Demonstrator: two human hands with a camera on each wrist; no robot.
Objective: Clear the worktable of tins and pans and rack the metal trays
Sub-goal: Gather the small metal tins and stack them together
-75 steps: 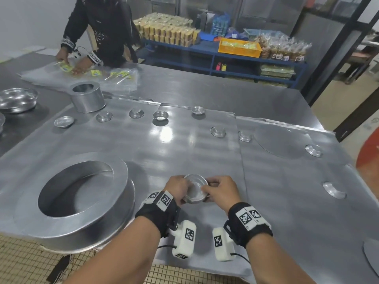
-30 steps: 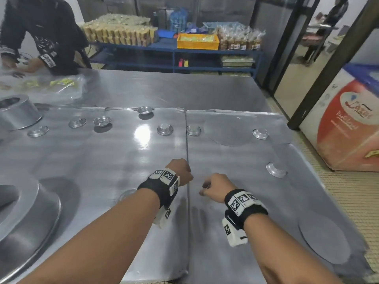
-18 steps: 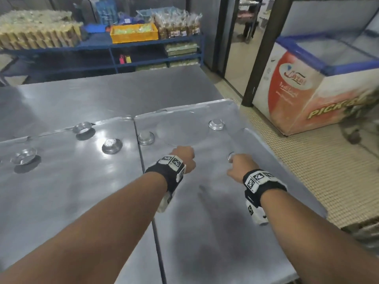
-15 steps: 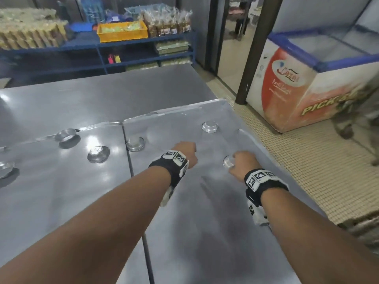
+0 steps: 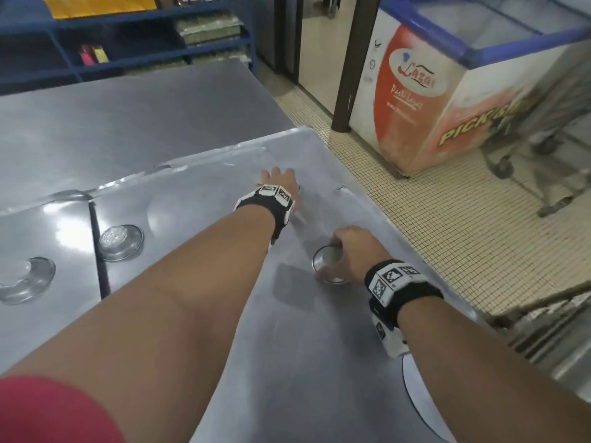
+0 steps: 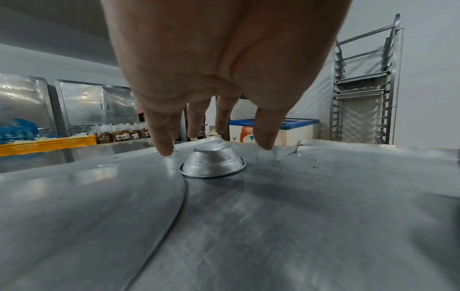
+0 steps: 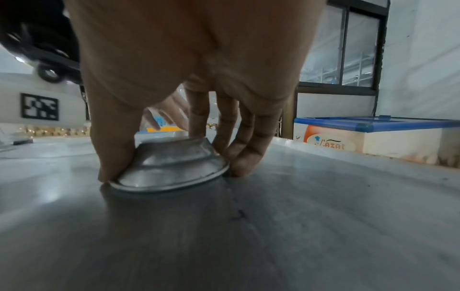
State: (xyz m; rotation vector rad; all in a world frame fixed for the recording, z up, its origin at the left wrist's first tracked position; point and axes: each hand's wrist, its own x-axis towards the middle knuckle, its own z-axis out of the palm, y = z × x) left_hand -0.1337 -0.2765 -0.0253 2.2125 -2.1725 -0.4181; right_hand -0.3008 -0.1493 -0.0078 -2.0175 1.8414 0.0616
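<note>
Small round metal tins lie upside down on flat metal trays (image 5: 307,362) that cover the worktable. My right hand (image 5: 343,254) pinches one tin (image 5: 324,260) near the tray's right edge. In the right wrist view the thumb (image 7: 112,165) and fingers (image 7: 241,161) grip the rim of this tin (image 7: 169,163), which sits slightly tilted. My left hand (image 5: 277,182) reaches to the tray's far edge. Its spread fingers (image 6: 163,145) hang just above a second tin (image 6: 212,163) without touching it. Two more tins (image 5: 120,243) (image 5: 25,279) lie to the left.
Flat round metal discs lie on the trays (image 5: 419,398) (image 6: 87,196). A tall tray rack (image 6: 363,88) stands past the table's far right. A chest freezer (image 5: 447,91) and tiled floor (image 5: 447,235) flank the right edge. Blue shelving (image 5: 128,36) stands behind.
The head view swung right along the table. My right hand reached the tin near the right edge and gripped it. My left hand moved forward over the far tin.
</note>
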